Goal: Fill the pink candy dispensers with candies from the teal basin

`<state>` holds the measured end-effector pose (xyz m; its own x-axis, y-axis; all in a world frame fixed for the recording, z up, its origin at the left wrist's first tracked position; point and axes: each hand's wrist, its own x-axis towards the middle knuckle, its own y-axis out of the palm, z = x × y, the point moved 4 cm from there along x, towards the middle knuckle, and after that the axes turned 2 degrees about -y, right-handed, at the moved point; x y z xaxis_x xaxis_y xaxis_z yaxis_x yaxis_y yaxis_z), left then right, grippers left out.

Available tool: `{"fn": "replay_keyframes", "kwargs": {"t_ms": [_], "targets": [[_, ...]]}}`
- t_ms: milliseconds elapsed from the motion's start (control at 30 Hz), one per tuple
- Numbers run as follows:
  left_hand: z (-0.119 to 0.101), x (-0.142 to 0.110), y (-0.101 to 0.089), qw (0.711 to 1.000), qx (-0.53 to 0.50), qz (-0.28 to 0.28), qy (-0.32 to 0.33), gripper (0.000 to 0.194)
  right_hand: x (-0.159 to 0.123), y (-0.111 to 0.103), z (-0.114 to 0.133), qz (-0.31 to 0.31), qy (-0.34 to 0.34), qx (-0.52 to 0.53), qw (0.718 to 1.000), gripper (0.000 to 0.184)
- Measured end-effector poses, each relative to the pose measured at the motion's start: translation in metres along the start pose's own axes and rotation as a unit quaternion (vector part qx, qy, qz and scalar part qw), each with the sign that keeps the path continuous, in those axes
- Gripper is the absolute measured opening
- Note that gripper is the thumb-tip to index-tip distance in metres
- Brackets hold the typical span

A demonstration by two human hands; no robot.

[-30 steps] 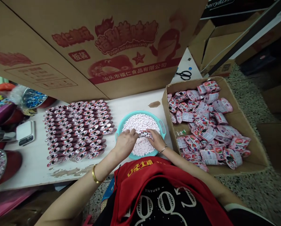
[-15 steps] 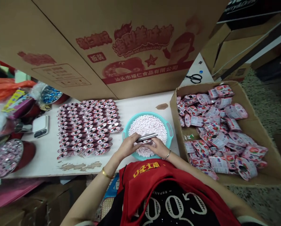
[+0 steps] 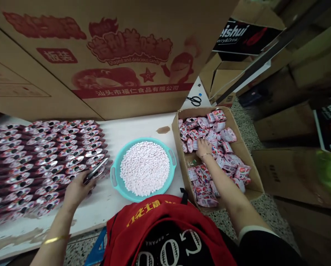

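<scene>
in the head view the hands are well apart. the left hand (image 3: 77, 191) pinches a slim silver tube (image 3: 95, 170) by its lower end, its long axis slanting up and right toward the teal basin (image 3: 116, 177) of pink candies (image 3: 144, 169), above rows of wrapped candy packets (image 3: 51, 155). the right hand (image 3: 203, 148) rests on loose pink candy packets (image 3: 207, 129) in a cardboard box (image 3: 176, 136).

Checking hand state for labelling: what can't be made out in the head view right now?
Head view only:
Left hand: its fingers cover the lower end of the silver strip, so what the strip is stays unclear.
Right hand: its back hides the palm side, so any hold on the pink candy packets can't be seen.
Rows of wrapped packets: cut off by the left edge, so no full count.
</scene>
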<state>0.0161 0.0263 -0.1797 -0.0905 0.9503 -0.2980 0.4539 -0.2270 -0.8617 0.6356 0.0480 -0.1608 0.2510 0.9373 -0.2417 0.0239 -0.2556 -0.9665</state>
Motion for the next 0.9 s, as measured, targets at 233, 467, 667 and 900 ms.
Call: {"fn": "replay_keyframes", "kwargs": {"t_ms": [233,467,667,900], "targets": [[-0.014,0.007,0.026,0.991,0.13,-0.041,-0.003,0.057,-0.007,0.002,-0.008,-0.064,-0.021,0.186,0.98,0.059],[-0.068,-0.027,0.007,0.988,0.057,-0.094,0.109,0.045,-0.068,-0.032,0.012,-0.026,0.065,0.806,0.587,0.058],[-0.143,-0.019,0.053,0.965,0.163,0.062,0.197,0.029,-0.104,-0.066,0.095,0.16,0.029,0.879,0.448,0.062],[-0.21,-0.013,0.126,0.96,0.023,0.152,0.233,0.026,-0.129,-0.036,0.128,0.183,0.069,0.823,0.533,0.042]]}}
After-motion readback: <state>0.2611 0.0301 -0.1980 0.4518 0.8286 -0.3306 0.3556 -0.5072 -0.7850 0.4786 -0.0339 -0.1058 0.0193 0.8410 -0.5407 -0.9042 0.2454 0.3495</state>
